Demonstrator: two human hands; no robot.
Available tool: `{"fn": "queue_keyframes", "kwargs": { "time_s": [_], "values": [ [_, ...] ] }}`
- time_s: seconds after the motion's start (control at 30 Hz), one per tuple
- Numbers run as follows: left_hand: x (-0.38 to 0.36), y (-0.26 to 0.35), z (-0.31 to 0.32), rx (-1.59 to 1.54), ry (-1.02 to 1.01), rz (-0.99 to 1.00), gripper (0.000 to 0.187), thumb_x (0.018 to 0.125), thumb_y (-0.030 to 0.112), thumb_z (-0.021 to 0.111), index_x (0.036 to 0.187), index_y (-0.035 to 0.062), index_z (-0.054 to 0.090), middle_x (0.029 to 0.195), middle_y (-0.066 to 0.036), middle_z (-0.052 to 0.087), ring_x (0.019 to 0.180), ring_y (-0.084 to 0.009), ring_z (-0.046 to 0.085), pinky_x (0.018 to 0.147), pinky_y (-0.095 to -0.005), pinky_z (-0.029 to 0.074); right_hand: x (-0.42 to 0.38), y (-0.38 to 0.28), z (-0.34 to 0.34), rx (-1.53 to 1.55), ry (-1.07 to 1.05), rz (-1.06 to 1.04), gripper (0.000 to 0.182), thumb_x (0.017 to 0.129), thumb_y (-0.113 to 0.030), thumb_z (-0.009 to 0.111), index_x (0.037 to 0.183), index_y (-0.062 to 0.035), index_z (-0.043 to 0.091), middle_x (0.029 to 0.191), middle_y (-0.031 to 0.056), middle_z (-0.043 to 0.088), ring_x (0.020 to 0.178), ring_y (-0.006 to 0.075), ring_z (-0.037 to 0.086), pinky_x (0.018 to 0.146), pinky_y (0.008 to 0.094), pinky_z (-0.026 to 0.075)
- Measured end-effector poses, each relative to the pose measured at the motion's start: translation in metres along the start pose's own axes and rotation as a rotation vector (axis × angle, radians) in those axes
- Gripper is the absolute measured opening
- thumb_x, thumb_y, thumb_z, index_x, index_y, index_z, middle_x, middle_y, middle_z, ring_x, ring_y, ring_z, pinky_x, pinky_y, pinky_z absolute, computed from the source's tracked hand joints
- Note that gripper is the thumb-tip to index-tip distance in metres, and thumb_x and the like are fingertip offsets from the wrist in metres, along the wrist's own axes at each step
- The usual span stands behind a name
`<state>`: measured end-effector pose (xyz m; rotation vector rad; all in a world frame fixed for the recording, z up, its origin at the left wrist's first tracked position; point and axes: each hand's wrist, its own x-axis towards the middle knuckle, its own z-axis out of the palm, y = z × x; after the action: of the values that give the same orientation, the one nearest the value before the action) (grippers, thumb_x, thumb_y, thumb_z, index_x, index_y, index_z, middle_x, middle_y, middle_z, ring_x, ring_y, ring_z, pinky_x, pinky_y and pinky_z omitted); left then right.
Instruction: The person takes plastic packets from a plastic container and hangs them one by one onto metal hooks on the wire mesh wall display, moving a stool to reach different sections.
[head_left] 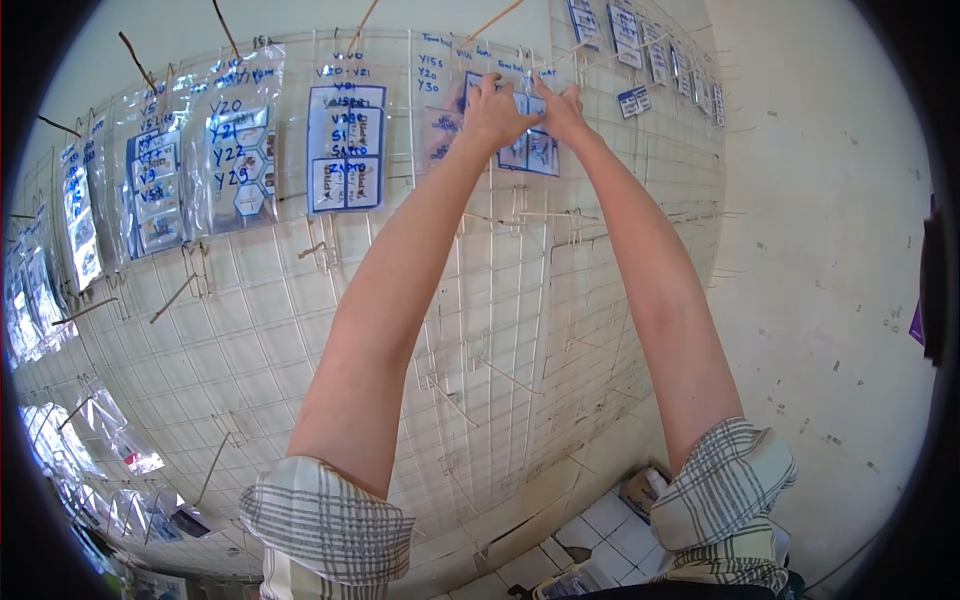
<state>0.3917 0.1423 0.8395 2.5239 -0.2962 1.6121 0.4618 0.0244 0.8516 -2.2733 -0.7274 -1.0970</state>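
Note:
Both my arms reach up to a wire grid rack, where a clear plastic packet point(528, 158) with a blue-and-white printed card hangs near a hook. My left hand point(495, 115) is at the packet's left side, its fingers bent over the plastic and the thumb pointing right. At the upper right of the same packet, my right hand point(562, 110) has its fingers closed on the plastic near the top edge. The fingertips are small and partly hidden. Just left of my hands hangs another clear packet point(432, 115) with blue handwriting and pinkish contents.
More labelled packets point(346, 150) hang in a row to the left, and several small ones point(626, 35) at the upper right. Bare metal hooks point(510, 377) stick out from the wire grid point(440, 300). A plain wall point(820, 300) stands on the right, with white floor tiles point(605, 540) below.

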Motion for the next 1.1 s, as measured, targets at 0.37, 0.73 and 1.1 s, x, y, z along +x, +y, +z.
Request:
{"fn": "queue_keyframes", "kwargs": {
  "time_s": [0.37, 0.73, 1.1],
  "values": [
    [-0.093, 0.081, -0.04, -0.376, -0.005, 0.195, 0.048, 0.077, 0.034, 0.056, 0.113, 0.0026, 0.051, 0.119, -0.016, 0.045, 0.112, -0.0298, 0.04, 0.094, -0.0361, 0.033, -0.141, 0.045, -0.056, 0.309, 0.332, -0.234, 0.037, 0.079, -0.012, 0.051, 0.116, -0.0099, 0.049, 0.119, 0.0224, 0.035, 0.107, 0.0361, 0.041, 0.089, 0.0366, 0.037],
    [-0.265, 0.214, -0.034, -1.014, -0.42, 0.06, 0.022, 0.085, 0.016, 0.051, 0.102, 0.0029, 0.056, 0.09, -0.009, 0.061, 0.081, -0.0148, 0.057, 0.07, -0.0254, 0.044, -0.409, 0.066, -0.122, 0.398, 0.071, -0.035, 0.017, 0.081, -0.004, 0.051, 0.097, -0.0012, 0.054, 0.095, 0.0135, 0.053, 0.089, 0.0258, 0.053, 0.076, 0.0299, 0.042],
    [-0.662, 0.243, 0.023, -1.135, -1.232, -0.649, 0.029, 0.086, 0.024, 0.051, 0.107, 0.005, 0.054, 0.091, -0.005, 0.06, 0.08, -0.0116, 0.056, 0.071, -0.025, 0.044, -0.909, 0.125, -0.08, 0.037, -0.635, 0.756, 0.018, 0.082, -0.013, 0.043, 0.085, 0.0004, 0.054, 0.084, 0.0214, 0.055, 0.079, 0.0377, 0.053, 0.071, 0.0451, 0.041]
  ]
}}
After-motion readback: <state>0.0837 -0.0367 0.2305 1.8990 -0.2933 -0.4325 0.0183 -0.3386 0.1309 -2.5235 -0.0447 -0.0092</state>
